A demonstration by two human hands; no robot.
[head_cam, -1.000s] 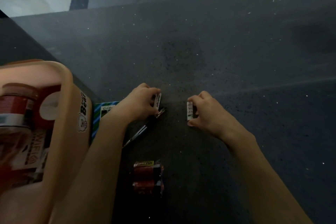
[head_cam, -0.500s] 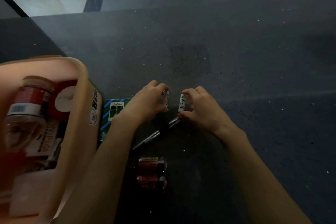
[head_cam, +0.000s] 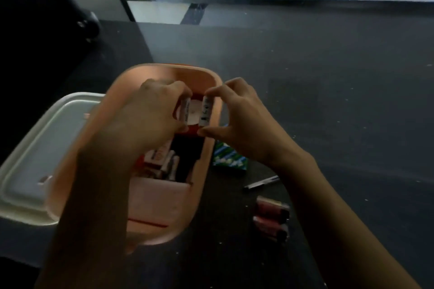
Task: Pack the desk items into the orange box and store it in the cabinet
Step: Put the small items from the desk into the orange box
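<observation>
Packing: left hand [head_cam: 150, 112] and right hand [head_cam: 244, 124] above orange box [head_cam: 164, 68], each pinching one white block [head_cam: 206, 110], maybe. Next, drop inside.

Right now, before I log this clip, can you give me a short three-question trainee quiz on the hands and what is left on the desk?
1. True or false: the white plastic lid is closed over the orange oval plastic box.
2. What do the left hand and the right hand each pinch above the box? A) a small white labelled cylinder B) a key C) nothing
3. Fill in: on the dark desk, between the green-and-white striped packet and the red battery pack, lies a slim ___.
Key: 1 false, the lid lies beside the box; 2 A; 3 pen.
</observation>
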